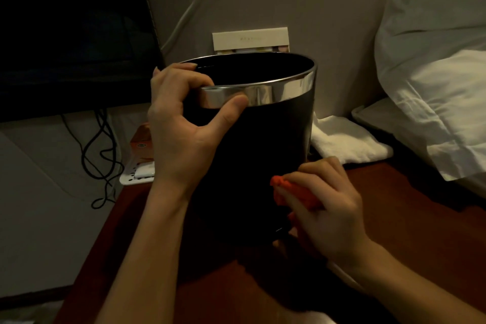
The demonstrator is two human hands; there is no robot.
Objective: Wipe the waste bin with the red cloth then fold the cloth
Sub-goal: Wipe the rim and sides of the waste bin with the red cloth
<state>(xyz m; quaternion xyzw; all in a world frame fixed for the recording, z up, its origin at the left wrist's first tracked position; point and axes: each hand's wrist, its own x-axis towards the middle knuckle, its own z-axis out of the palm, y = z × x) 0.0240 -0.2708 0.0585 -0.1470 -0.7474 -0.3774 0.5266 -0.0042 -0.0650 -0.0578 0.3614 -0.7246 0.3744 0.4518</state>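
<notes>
Now my left hand (pixel 181 123) pinches the shiny rim of the black waste bin (pixel 252 144), which stands near the desk's (pixel 394 218) back edge. My right hand's (pixel 323 205) fingers squeeze the red cloth (pixel 294 192) against its lower side.

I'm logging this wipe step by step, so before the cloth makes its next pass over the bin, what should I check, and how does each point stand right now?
1. Left hand steadying the bin at its silver rim: ok.
2. Right hand gripping the red cloth: ok.
3. Cloth pressed against the bin's lower side: ok.
4. Bin's base flat on the wooden table: cannot tell, it is hidden in shadow.
5. White towel and pillow apart from the cloth: ok.
6. Dirt left on the black wall: cannot tell, too dark.
</notes>
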